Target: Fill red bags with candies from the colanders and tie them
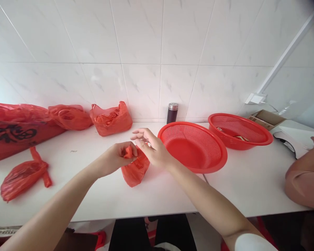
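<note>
A small red plastic bag (pixel 135 173) hangs just above or rests on the white table, its bottom bulging; I cannot tell which. My left hand (pixel 119 157) is closed around the gathered top of this bag, and a bit of red plastic sticks out of the fist. Right beside it, my right hand (pixel 152 148) has its fingers apart and stretched toward the left hand. Part of the bag lies behind the right hand. Just right of that hand is a red perforated basket (pixel 192 148) with nothing visible in it.
Another red basket (pixel 239 130) holds a few small items. A dark thermos (pixel 172 113) stands by the wall. Red bags (pixel 111 120) line the back left, and a tied red bag (pixel 24 177) lies at the left. At the right are a cardboard box (pixel 267 119) and another person's arm (pixel 307 174).
</note>
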